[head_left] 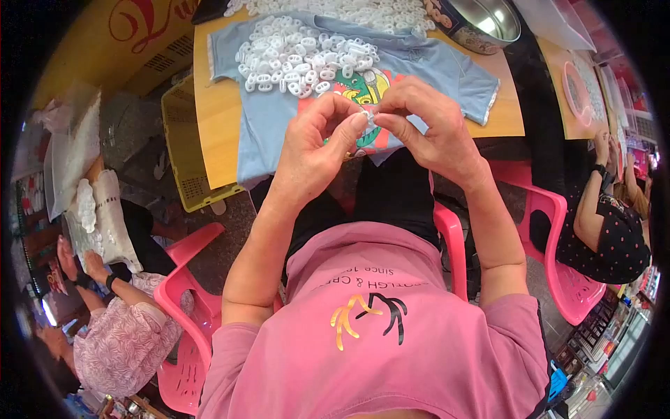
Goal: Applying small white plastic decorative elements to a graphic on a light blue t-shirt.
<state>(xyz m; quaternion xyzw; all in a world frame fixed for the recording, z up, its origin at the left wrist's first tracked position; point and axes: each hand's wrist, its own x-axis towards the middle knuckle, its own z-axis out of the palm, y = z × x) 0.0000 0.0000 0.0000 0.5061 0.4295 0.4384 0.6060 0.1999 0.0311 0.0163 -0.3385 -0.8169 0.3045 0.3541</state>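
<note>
Over the near side of the wooden table (218, 133), pinching a small white piece (369, 120) in closed fingertips of left hand (314, 148) and right hand (434, 130), nearer than the white heap (296, 57), probably risking a drop onto the blue shirt (269, 126) through any slackening pinch!

Head-mounted fisheye view, steeply downward, close over pink shirt (433, 342) and table (220, 133).

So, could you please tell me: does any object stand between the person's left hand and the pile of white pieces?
No, nothing visible does. Only the blue shirt shows between the left hand and the pile of white pieces. That hand, however, is pinching a small whitish piece with the right hand.
</note>
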